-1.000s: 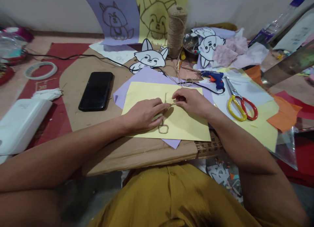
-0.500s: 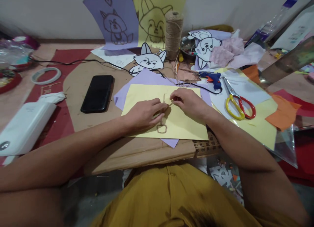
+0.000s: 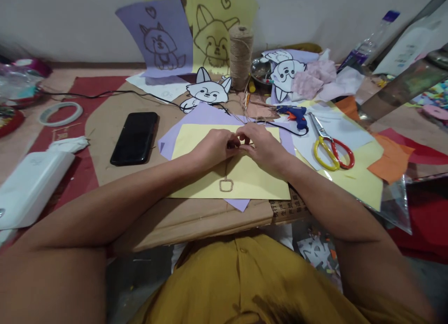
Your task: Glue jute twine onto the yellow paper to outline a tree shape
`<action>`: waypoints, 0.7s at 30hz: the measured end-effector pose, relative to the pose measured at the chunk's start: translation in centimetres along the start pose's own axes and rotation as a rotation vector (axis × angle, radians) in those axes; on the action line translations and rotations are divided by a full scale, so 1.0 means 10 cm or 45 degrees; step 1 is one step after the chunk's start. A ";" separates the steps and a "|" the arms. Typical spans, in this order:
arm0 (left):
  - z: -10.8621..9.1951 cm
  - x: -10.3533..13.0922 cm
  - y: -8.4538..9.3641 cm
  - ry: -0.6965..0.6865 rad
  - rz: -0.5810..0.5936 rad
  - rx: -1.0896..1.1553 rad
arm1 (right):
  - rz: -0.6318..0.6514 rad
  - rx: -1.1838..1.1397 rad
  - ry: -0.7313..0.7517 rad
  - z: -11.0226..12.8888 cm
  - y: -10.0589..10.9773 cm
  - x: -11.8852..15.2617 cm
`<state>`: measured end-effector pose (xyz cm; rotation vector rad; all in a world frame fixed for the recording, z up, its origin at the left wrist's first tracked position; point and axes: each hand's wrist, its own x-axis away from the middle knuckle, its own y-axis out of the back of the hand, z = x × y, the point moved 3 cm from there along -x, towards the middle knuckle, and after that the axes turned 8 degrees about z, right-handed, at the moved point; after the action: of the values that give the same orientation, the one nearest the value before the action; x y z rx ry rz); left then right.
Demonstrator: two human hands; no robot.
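Observation:
My left hand (image 3: 217,147) and my right hand (image 3: 257,142) meet fingertip to fingertip over the upper part of a yellow sheet of paper (image 3: 269,184). Both are closed in a pinch on a thin piece of twine, which the fingers mostly hide. Below them, a small rounded square outline of brown twine (image 3: 226,185) lies on the sheet, with a straight line running up from it under my left hand. A purple sheet (image 3: 171,133) sticks out from beneath the yellow one. Beyond my right hand are a blue glue gun (image 3: 296,115) and scissors (image 3: 327,147) with yellow and red handles.
A black phone (image 3: 135,138) lies to the left, near a tape roll (image 3: 60,114) and a white device (image 3: 37,186). At the back stand a twine spool (image 3: 241,58), fox cut-outs (image 3: 209,91) and a purple sheet with a fox drawing (image 3: 161,42). A black cord (image 3: 105,90) crosses the table.
My left hand has lifted from lying on the paper and moved up to my right hand, so the fingertips now meet. More of the twine outline shows. The whole view has shifted slightly.

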<state>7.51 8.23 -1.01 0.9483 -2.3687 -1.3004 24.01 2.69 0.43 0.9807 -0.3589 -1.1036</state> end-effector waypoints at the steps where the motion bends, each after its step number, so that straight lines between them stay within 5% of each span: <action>1: 0.01 0.00 0.00 -0.006 -0.012 0.004 | 0.006 -0.014 0.043 0.01 0.01 0.00; 5: 0.00 0.03 0.04 -0.025 -0.035 0.053 | -0.156 -0.024 0.068 -0.04 0.24 0.01; 10: -0.05 0.01 0.06 -0.043 -0.001 0.167 | -0.667 0.290 -0.542 -0.62 0.81 0.20; 15: -0.04 -0.01 0.05 0.062 0.008 0.254 | -0.634 0.270 -1.031 -1.41 0.88 0.34; 21: 0.05 0.04 0.10 0.056 -0.059 0.311 | -0.751 -0.084 -1.003 -1.64 0.89 0.34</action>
<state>6.57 8.67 -0.44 1.0941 -2.5252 -1.0086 41.87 8.59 -2.16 0.5582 -0.6817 -2.0259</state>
